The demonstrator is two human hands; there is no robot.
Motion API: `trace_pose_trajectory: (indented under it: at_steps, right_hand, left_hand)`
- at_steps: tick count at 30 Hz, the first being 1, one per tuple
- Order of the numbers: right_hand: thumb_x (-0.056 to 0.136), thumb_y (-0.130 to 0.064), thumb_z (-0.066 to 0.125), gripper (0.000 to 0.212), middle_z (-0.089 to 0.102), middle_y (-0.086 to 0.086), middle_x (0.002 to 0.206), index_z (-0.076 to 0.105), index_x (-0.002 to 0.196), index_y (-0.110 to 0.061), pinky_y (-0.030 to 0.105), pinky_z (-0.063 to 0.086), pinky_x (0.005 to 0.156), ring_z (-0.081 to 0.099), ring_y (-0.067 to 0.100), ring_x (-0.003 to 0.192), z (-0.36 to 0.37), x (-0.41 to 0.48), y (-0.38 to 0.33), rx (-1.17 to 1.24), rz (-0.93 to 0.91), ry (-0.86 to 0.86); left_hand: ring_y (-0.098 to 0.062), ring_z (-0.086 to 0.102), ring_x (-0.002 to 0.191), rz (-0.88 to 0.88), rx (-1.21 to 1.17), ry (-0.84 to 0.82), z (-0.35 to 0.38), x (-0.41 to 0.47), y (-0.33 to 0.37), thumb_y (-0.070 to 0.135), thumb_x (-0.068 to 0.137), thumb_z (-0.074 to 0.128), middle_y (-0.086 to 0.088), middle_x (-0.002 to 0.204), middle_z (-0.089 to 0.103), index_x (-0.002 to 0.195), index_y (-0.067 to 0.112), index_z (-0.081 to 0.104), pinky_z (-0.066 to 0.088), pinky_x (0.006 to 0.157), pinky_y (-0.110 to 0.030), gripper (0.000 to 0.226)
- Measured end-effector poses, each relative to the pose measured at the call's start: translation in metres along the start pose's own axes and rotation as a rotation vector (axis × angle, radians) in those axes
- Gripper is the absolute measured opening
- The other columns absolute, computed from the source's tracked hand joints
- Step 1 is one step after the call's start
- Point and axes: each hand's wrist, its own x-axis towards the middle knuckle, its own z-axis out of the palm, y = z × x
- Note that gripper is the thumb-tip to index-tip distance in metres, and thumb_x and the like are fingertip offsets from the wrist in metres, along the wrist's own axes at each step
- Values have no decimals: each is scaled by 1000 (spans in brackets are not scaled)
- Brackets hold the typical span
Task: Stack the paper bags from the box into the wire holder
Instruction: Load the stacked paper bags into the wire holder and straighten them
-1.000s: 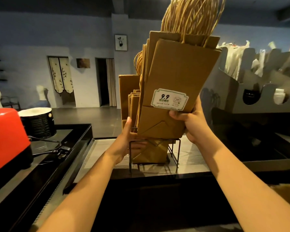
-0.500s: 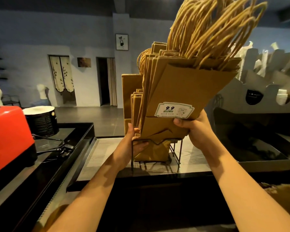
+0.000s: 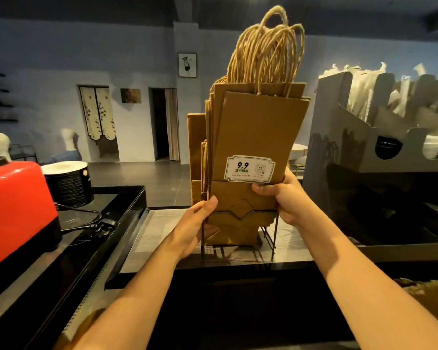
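A thick bundle of flat brown paper bags [image 3: 259, 132] with twine handles and a white "9.9" sticker stands upright, its lower end inside the black wire holder [image 3: 273, 236] on the counter. My right hand [image 3: 281, 198] grips the bundle's lower right edge. My left hand [image 3: 197, 221] presses flat against the bundle's lower left side at the holder's front post. More brown bags [image 3: 196, 152] stand behind in the same holder. A corner of the cardboard box [image 3: 430, 291] shows at the lower right.
A red appliance [image 3: 15, 208] and a black stack of lids [image 3: 66, 183] sit on the black counter at left, with a cable and plug [image 3: 99, 224] beside them. A grey organiser [image 3: 369, 137] holding white bags stands at right.
The bundle has swung from leaning right to upright and dropped lower into the wire holder. Both hands have followed it down a little.
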Motion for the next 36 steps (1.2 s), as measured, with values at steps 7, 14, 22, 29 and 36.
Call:
trace_pose_trajectory:
  at_steps: [7,14,22,29,36]
  right_hand:
    - [71,-2,76,59,65,2,113,52,122,-19,37,53,81,60,20,102,5,-6,5,-11,61,22]
    - [76,-15,74,48,65,-4,106,54,119,-22,26,46,68,59,14,95,2,-15,12,-49,129,-2]
    - [72,5,74,43,66,-2,100,57,96,-26,28,49,73,60,18,97,1,-14,16,-192,89,-3]
    - [79,-13,71,55,65,3,118,47,129,-19,22,53,63,64,15,97,-2,-22,15,-40,113,-76]
    - [93,-29,54,36,60,-13,107,37,123,-37,24,48,64,58,7,91,-10,-35,34,-29,198,-69]
  left_hand:
    - [-8,63,87,27,277,188,3,-4,-3,40,80,68,8,88,69,87,27,60,48,70,-21,17]
    - [-9,56,81,-68,522,287,8,-5,-4,59,81,57,10,86,59,90,25,57,41,78,-26,36]
    - [1,51,73,61,567,410,12,-9,-8,55,85,56,17,79,56,89,29,60,36,59,-15,26]
    - [-13,57,83,-92,627,371,16,-18,-7,58,86,48,-2,91,60,97,9,60,41,70,-19,52]
    - [-22,53,106,-196,935,326,17,-21,1,76,76,45,-3,116,59,124,17,53,40,85,-32,77]
